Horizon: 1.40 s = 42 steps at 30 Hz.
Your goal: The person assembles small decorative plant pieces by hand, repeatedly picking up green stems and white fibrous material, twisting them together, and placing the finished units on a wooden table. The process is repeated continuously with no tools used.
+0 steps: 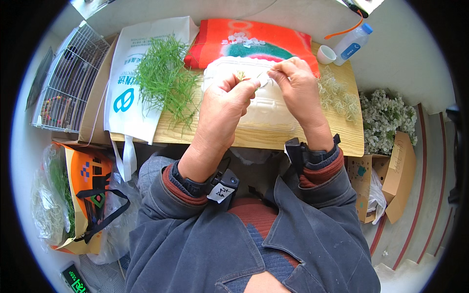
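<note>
My left hand (227, 100) pinches a small artificial sprig with pale yellowish tips (240, 75) between thumb and forefinger. At the fingertips of my right hand (298, 88) is a white artificial petal (263, 79), close against the left thumb. Exactly how petal and stem meet is too small to tell. Both hands are raised over a whitish plastic container (256, 110) with ribbed edges on the wooden table (329, 135). Behind it, loose white petals (242, 39) are heaped on a folded red cloth (209, 40). Pale sprigs (339, 95) lie right of my right hand.
Green artificial grass (161, 73) spreads over a white bag (124, 80) at left. A small white cup (326, 55) and a plastic bottle (351, 44) stand back right. White artificial flowers (388, 121) rise beside a cardboard box (401, 175); a wire cage (69, 80) is far left.
</note>
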Each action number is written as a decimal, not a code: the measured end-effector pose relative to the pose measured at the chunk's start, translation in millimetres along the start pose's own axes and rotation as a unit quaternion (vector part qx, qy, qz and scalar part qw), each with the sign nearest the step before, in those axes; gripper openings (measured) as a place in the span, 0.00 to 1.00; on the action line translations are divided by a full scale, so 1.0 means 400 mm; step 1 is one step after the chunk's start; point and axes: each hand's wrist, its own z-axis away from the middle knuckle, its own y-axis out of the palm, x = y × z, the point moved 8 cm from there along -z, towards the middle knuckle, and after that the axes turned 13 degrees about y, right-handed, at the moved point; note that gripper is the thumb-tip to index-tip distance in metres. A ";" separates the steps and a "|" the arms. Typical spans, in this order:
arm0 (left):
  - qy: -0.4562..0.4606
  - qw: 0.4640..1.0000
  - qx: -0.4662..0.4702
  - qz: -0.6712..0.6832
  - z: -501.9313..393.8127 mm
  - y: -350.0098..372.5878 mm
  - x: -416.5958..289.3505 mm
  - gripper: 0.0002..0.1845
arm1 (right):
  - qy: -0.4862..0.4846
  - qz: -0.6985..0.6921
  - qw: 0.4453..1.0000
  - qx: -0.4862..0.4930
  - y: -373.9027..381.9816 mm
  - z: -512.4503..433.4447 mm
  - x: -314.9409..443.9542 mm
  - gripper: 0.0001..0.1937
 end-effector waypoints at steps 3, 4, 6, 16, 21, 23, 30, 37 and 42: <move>-0.010 1.000 0.004 0.028 0.002 0.004 0.001 0.07 | 0.044 -0.067 0.997 0.010 -0.021 0.000 -0.016 0.05; -0.013 0.999 0.010 0.030 0.002 0.008 0.002 0.06 | 0.065 -0.094 0.993 0.020 -0.023 0.003 -0.022 0.05; -0.020 0.999 0.023 0.033 0.004 0.015 0.002 0.06 | 0.141 -0.237 0.958 0.083 -0.008 0.015 -0.038 0.06; 0.008 0.998 0.062 -0.009 0.013 0.047 -0.016 0.04 | 0.265 -0.636 0.692 0.216 0.032 0.072 0.001 0.10; 0.028 0.997 0.070 -0.014 0.020 0.059 -0.029 0.10 | 0.261 -0.636 0.699 0.196 0.026 0.073 0.004 0.10; 0.019 0.997 0.069 -0.017 0.020 0.058 -0.026 0.12 | 0.260 -0.635 0.703 0.187 0.024 0.075 0.005 0.09; 0.016 0.998 0.067 -0.016 0.019 0.055 -0.020 0.11 | 0.255 -0.615 0.726 0.173 0.022 0.077 0.008 0.09; 0.023 0.998 0.066 -0.008 0.017 0.057 -0.018 0.10 | 0.252 -0.584 0.755 0.160 0.021 0.083 0.010 0.09; 0.023 0.996 0.087 -0.014 0.018 0.061 -0.017 0.08 | 0.257 -0.588 0.750 0.161 0.020 0.085 0.010 0.09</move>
